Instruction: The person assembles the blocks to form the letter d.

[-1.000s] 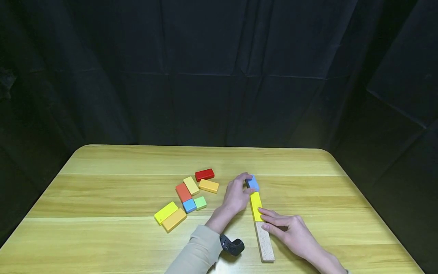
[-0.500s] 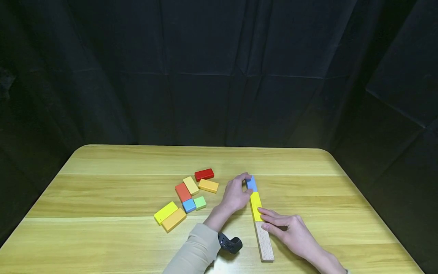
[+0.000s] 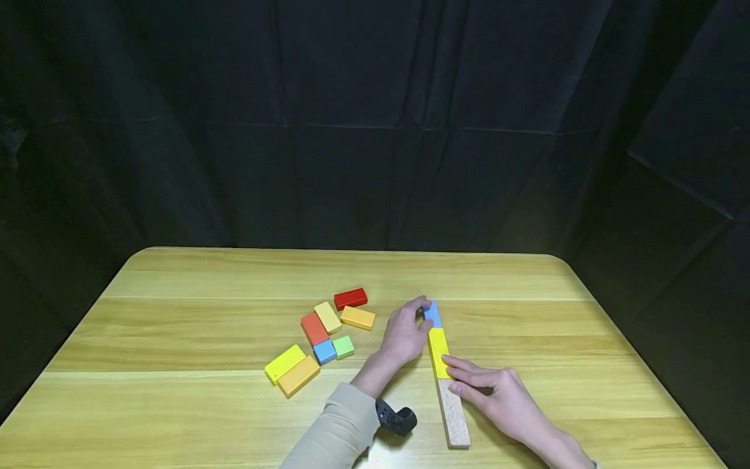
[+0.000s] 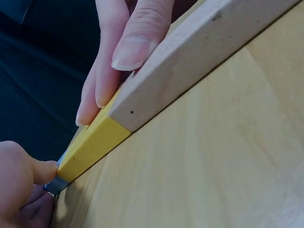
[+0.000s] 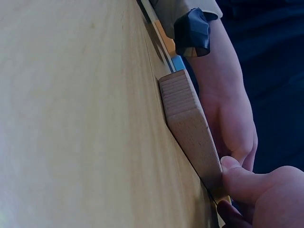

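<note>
A blue block (image 3: pixel 433 314), a yellow block (image 3: pixel 437 348) and a long speckled beige block (image 3: pixel 454 417) lie end to end in one row on the wooden table. My left hand (image 3: pixel 404 332) pinches the blue block at the far end, thumb by its near end and a finger by its far end. Fingers of my right hand (image 3: pixel 498 394) rest on the yellow block, while its thumb touches the beige block. The left wrist view shows those fingers fairly straight over the yellow block (image 4: pixel 90 147); there the left hand mostly hides the blue one.
Left of the row lies a loose group of blocks: red (image 3: pixel 351 299), orange (image 3: pixel 358 318), light yellow (image 3: pixel 327 317), orange-red (image 3: pixel 314 329), small blue (image 3: pixel 325 352), green (image 3: pixel 343 347), bright yellow (image 3: pixel 285 363) and larger orange (image 3: pixel 299 376). A black wrist device (image 3: pixel 396 420) hangs under the left sleeve. Dark curtains surround the table.
The blue block sat slightly turned a second ago; the left hand has straightened it into line with the yellow block. The right hand stays in place.
</note>
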`<action>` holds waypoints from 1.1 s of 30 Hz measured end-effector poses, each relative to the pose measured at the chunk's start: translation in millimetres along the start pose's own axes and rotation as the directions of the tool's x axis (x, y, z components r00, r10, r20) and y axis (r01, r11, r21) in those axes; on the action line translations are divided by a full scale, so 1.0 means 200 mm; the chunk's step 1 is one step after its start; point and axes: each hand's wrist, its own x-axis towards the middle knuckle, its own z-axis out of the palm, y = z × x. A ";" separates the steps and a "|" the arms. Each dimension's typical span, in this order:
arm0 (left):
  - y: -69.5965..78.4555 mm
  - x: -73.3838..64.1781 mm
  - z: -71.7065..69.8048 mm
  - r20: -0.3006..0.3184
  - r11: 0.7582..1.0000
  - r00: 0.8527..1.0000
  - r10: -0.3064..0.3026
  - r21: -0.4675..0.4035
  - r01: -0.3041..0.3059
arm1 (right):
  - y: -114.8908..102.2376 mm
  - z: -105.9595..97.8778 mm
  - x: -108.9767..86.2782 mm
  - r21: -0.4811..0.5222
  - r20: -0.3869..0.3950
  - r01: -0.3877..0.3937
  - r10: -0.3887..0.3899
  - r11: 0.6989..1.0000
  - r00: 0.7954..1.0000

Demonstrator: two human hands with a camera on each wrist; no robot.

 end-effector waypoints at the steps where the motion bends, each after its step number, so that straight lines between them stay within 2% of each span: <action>1: 0.00 0.00 0.00 0.000 1.000 1.000 -0.003 -0.003 0.003 | 0.00 0.00 0.00 -0.007 -0.002 0.004 -0.004 1.000 1.000; 7: 0.01 0.00 0.00 0.003 0.999 0.999 -0.034 -0.019 0.034 | 0.00 0.00 0.00 -0.015 0.008 -0.014 0.014 1.000 1.000; 17: -0.01 -0.05 -0.03 -0.034 0.998 0.999 -0.022 -0.060 0.020 | 0.01 0.00 0.00 -0.021 0.023 -0.020 0.020 1.000 1.000; 28: 0.01 -0.04 -0.03 -0.020 1.000 1.000 0.012 0.006 -0.012 | 0.01 0.00 -0.01 -0.012 0.021 -0.016 0.016 1.000 1.000; 33: 0.00 -0.05 -0.03 -0.032 1.000 0.999 0.020 -0.001 -0.020 | 0.00 0.00 0.00 -0.018 0.021 -0.021 0.021 1.000 1.000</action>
